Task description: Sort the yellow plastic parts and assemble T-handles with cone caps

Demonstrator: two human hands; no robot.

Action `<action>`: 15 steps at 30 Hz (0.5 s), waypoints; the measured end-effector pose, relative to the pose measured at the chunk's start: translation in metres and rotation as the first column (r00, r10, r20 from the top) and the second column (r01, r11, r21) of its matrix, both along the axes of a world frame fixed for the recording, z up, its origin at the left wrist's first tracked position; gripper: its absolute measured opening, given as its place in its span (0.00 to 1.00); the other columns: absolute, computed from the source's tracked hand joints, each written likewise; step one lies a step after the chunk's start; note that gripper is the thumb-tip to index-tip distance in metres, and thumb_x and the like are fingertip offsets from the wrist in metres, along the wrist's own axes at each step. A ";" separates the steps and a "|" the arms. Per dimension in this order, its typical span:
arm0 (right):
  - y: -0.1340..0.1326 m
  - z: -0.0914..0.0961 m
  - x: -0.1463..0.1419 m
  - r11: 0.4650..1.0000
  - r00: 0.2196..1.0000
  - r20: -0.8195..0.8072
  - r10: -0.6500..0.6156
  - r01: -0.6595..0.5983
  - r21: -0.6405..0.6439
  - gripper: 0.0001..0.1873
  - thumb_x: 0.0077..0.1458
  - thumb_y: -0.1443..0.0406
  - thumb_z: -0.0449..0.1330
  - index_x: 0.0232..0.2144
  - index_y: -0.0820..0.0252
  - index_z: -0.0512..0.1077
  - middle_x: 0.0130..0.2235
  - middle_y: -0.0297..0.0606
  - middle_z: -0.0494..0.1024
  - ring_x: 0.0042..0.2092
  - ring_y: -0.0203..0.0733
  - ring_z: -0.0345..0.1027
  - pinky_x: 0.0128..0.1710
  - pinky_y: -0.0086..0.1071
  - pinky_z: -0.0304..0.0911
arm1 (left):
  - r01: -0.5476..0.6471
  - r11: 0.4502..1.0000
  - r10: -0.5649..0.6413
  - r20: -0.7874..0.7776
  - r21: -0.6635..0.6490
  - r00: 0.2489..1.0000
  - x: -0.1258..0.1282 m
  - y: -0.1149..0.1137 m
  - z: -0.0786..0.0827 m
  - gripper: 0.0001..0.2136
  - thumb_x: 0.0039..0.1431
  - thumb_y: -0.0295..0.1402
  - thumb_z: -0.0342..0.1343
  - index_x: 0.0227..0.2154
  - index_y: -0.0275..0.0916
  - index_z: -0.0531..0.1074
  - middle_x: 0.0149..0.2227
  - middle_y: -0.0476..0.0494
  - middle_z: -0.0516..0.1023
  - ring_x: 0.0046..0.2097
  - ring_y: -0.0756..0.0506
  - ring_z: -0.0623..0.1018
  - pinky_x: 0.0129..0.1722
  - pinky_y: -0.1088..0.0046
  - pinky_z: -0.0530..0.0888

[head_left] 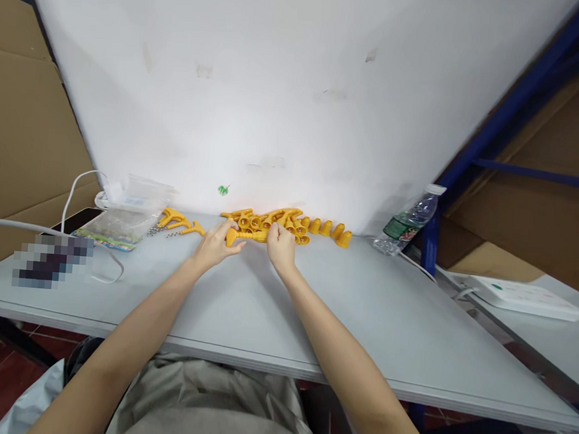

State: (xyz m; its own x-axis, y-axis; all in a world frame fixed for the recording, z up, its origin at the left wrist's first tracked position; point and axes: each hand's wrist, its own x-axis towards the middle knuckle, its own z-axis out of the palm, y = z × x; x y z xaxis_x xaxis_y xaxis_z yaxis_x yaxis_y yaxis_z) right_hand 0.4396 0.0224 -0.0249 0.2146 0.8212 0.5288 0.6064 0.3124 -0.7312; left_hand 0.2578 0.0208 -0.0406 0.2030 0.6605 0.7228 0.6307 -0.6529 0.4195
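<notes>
A yellow plastic handle (252, 236) with a ribbed neck lies level between my two hands, above the table. My left hand (213, 246) pinches its wide left end between thumb and fingers. Around its right end my right hand (281, 248) is closed in a fist, which hides whatever is there. Behind the hands is a pile of yellow plastic parts (290, 214), some with round hollow openings. Several yellow cups (325, 228) stand in a row to the right. Left of my left hand lie yellow branched pieces (173, 218) beside small metal screws (156, 230).
A clear plastic bag (140, 198), a phone (81, 219) and white cables (71, 193) lie at the left. A plastic bottle (409, 220) leans at the back right. Beyond it sits a white power strip (528, 297). A white panel (288, 110) rises behind the table (242, 307).
</notes>
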 end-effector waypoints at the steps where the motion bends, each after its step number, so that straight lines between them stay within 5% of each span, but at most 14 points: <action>1: 0.000 0.002 0.000 0.999 1.000 -0.014 -0.001 0.000 -0.034 0.18 0.60 0.63 0.45 0.18 0.52 0.50 0.18 0.31 0.55 0.23 0.40 0.50 0.27 0.34 0.49 | -0.012 0.999 0.012 -0.013 0.047 1.000 0.000 0.001 -0.001 0.13 0.50 0.34 0.62 0.38 0.41 0.68 0.35 0.49 0.75 0.32 0.49 0.73 0.36 0.73 0.70; 6: 0.003 0.007 0.006 0.993 0.994 -0.062 0.091 -0.096 -0.076 0.22 0.61 0.58 0.47 0.16 0.53 0.49 0.17 0.32 0.57 0.23 0.40 0.52 0.25 0.34 0.50 | -0.017 0.993 0.020 -0.026 0.114 0.999 -0.001 0.002 0.000 0.13 0.50 0.33 0.62 0.38 0.41 0.68 0.37 0.46 0.76 0.36 0.47 0.75 0.37 0.72 0.71; 11: -0.001 0.009 0.015 0.944 0.948 0.032 0.317 -0.319 0.090 0.20 0.58 0.49 0.52 0.23 0.56 0.64 0.24 0.34 0.69 0.26 0.39 0.59 0.28 0.32 0.55 | 0.050 0.991 -0.044 0.048 -0.127 0.998 -0.004 0.002 0.006 0.11 0.50 0.34 0.61 0.35 0.42 0.68 0.28 0.54 0.71 0.27 0.52 0.68 0.31 0.75 0.67; 15: -0.002 0.005 0.013 0.935 0.949 0.157 0.275 -0.302 0.184 0.23 0.60 0.50 0.48 0.19 0.56 0.61 0.20 0.33 0.63 0.24 0.37 0.56 0.28 0.32 0.54 | 0.075 0.967 -0.054 0.094 -0.242 0.994 -0.003 0.001 0.008 0.11 0.49 0.35 0.61 0.34 0.42 0.67 0.24 0.57 0.66 0.25 0.52 0.65 0.29 0.76 0.64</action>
State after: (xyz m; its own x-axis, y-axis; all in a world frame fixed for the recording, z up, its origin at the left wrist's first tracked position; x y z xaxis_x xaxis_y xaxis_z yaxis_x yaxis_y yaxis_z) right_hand 0.4528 0.0202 -0.0195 -0.0949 0.7097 0.6981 0.5508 0.6215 -0.5570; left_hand 0.2546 0.0220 -0.0322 0.1955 0.8072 0.5569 0.5453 -0.5615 0.6224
